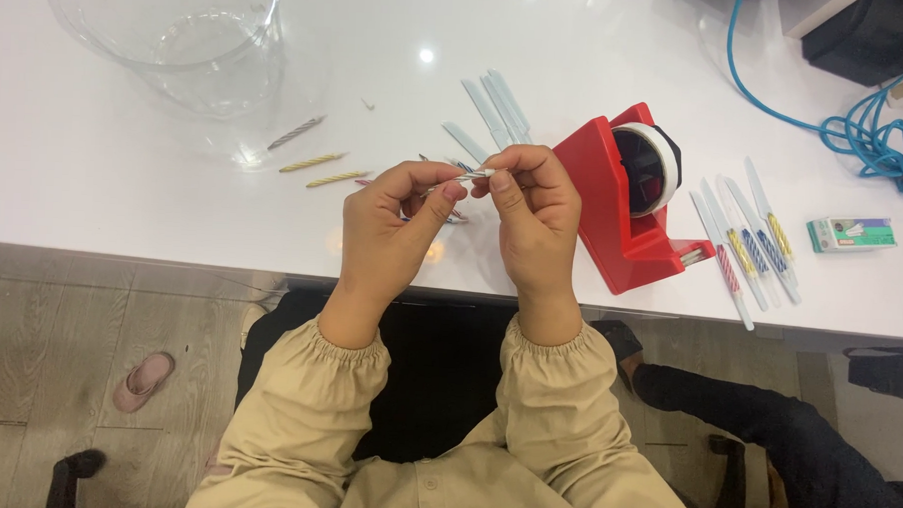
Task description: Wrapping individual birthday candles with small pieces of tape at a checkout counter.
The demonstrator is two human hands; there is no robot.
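Observation:
My left hand (392,232) and my right hand (533,222) meet over the white table (124,182), both pinching one thin striped candle with a pale stick (471,175) between their fingertips. Right beside my right hand stands a red tape dispenser (623,205) with a white roll. Loose spiral candles (315,161) lie on the table left of my hands. Several pale blue sticks (497,110) lie just beyond my fingers. To the right of the dispenser lie several sticks with candles taped on them (747,249).
A large clear glass jar (179,34) stands at the back left. A blue cable (856,123) coils at the back right near a black box (869,33). A small green-white box (850,234) lies at the right. Another person's dark-trousered leg (766,415) is at lower right.

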